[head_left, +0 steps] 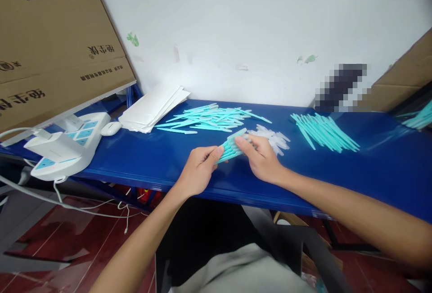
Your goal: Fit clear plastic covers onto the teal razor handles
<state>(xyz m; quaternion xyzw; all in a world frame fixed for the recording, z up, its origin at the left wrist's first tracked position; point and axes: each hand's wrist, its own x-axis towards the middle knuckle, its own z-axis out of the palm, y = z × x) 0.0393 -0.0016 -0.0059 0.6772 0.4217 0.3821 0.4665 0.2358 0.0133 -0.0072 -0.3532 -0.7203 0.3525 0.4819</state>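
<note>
Currently gripping a bundle of teal sticks [230, 148], pinching the near end in the left grip [200, 167] and the far end in the right grip [262, 155]. Crossing the near edge of the blue surface [337, 171] with both forearms, having open room between the right grip and the aligned sticks [326, 132] farther right. Facing loose sticks [209, 117] beyond both grips and translucent pieces [272, 137] just past the right grip. Pointing both forearms forward and inward, resting each thumb atop the bundle.

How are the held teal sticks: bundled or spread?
Bundled: the teal sticks lie side by side, gripped by left hand and right hand.
</note>
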